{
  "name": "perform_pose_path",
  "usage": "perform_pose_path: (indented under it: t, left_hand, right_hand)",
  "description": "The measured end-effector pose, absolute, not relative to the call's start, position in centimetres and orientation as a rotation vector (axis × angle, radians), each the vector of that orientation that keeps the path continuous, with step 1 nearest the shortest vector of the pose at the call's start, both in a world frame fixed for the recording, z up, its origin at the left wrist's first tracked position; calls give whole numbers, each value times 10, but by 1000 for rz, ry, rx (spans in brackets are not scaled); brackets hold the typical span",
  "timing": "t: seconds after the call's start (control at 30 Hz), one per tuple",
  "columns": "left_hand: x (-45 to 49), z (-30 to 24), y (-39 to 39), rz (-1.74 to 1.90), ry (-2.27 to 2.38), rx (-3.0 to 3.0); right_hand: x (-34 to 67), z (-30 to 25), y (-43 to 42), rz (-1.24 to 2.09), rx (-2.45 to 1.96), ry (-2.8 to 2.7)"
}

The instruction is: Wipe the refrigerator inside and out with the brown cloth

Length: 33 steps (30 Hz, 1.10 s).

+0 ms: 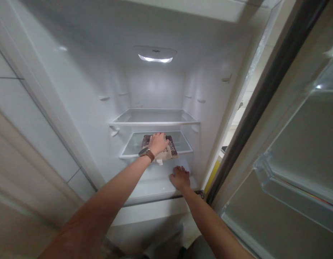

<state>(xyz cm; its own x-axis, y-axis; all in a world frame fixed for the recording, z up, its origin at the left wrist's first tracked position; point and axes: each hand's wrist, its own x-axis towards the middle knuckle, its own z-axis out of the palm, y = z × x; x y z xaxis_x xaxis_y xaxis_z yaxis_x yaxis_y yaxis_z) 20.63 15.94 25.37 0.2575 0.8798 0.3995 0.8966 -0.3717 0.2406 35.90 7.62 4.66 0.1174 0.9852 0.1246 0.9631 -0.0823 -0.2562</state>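
Note:
My left hand [158, 143], with a watch [146, 153] on its wrist, holds a folded brown and beige patterned cloth [172, 148] against the lower glass shelf [131, 145] of a refrigerator. Part of the cloth, with a small white tag [159, 162], hangs over the shelf's front edge. Lower and to the right, my right hand [180, 177] rests on the refrigerator's white floor [153, 180], palm down, fingers a little apart and holding nothing.
An upper glass shelf [155, 117] spans the cavity above the cloth. A lit lamp [155, 55] is set in the ceiling. On the right stands the open door [301, 144] with a clear plastic bin [296, 190]. A tiled wall [34, 118] runs along the left.

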Motion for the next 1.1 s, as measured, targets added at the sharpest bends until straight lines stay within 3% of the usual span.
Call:
perform_pose_path:
  t: [0.27, 0.6, 0.83, 1.1]
  left_hand:
    - [195, 197, 204, -358, -1962, -2546]
    - [79, 204, 190, -184, -2012, -2433]
    - [84, 204, 214, -153, -2046, -2468]
    - [91, 200, 296, -181, -2121, -2453]
  right_hand:
    - [361, 45, 78, 108, -2172, -1938]
    - [359, 49, 76, 145, -2155, -1931]
    - [360, 46, 77, 115, -2176, -1950]
    - [360, 44, 78, 124, -2192, -1949]
